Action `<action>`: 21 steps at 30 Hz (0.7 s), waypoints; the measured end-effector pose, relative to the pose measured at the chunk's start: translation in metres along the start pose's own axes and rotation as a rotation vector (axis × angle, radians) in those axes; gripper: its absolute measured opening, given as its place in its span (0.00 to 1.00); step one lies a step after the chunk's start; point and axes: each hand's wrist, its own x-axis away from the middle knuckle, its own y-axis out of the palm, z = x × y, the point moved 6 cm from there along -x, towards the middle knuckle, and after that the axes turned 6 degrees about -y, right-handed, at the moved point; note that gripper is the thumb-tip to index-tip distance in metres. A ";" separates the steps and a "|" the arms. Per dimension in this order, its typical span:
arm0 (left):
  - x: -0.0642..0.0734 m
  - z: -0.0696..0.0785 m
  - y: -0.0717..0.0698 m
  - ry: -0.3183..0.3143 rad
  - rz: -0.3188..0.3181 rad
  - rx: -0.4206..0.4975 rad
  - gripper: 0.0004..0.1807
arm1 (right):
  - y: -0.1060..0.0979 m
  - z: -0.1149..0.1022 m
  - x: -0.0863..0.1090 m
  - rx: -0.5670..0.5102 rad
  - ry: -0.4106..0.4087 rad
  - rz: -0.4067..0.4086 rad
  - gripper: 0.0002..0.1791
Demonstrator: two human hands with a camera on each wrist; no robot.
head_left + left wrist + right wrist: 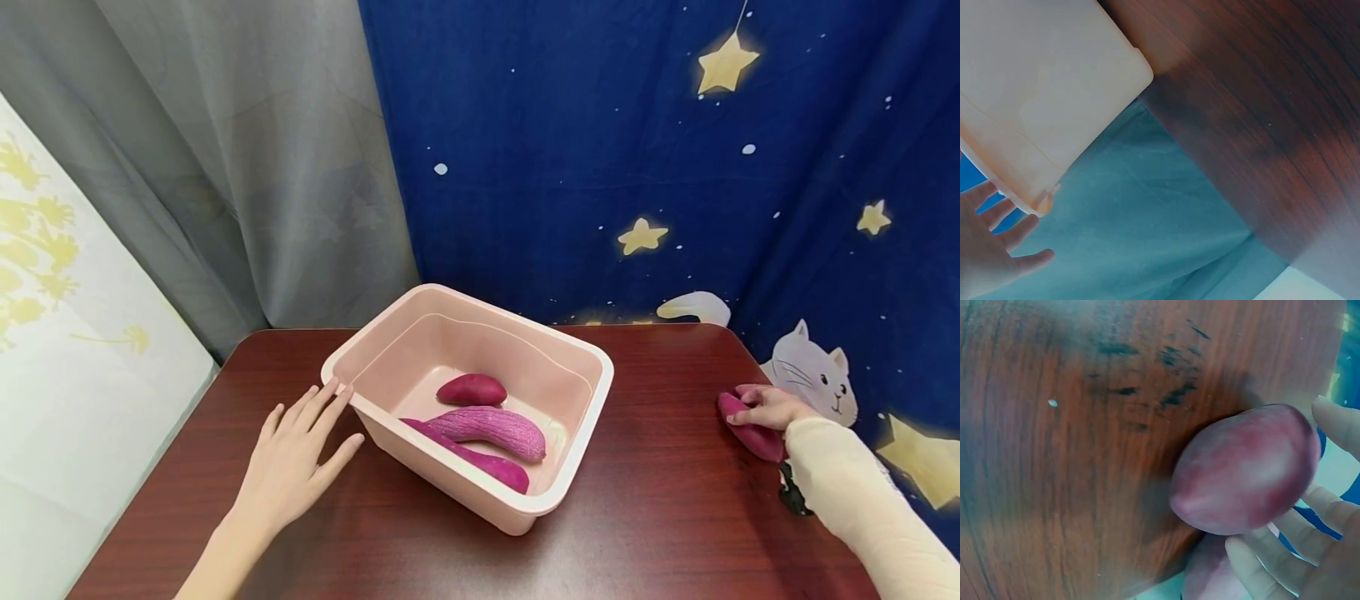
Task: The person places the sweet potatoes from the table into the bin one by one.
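At the table's right edge my right hand [772, 408] grips a purple sweet potato [756, 433], thumb across it. Seen from the right wrist, the fingers lie along one side of that smooth, plump sweet potato [1247, 469]. Part of a second purple one [1213, 569] shows just below it. My left hand [288, 462] has its fingers spread, their tips at the left rim of a pale pink plastic bin [585, 450]. Inside lie a short dark sweet potato [471, 389], a curved, streaked one [491, 429] and a long one [487, 465], partly hidden by the near wall.
The bin stands at an angle on a reddish-brown wooden table [637, 517]. Black marks [1175, 394] show on the tabletop near the right hand. Behind hang a grey curtain [300, 167] and a blue star-patterned one [540, 167]; a white panel [75, 333] borders the left.
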 end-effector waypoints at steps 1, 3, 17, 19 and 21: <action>0.000 0.000 0.000 -0.001 -0.001 0.001 0.31 | 0.001 -0.001 0.000 0.030 -0.013 0.010 0.33; 0.000 0.000 0.001 -0.001 -0.001 0.001 0.31 | 0.001 -0.002 0.000 0.071 -0.031 0.027 0.31; 0.000 0.000 0.001 -0.005 -0.006 0.001 0.31 | 0.011 0.005 -0.001 0.019 0.055 -0.047 0.42; 0.000 0.000 0.001 -0.005 -0.007 0.001 0.31 | 0.013 0.005 -0.001 0.012 0.062 -0.062 0.45; 0.000 0.000 0.001 -0.005 -0.007 0.002 0.31 | 0.014 0.004 -0.001 0.028 0.048 -0.058 0.46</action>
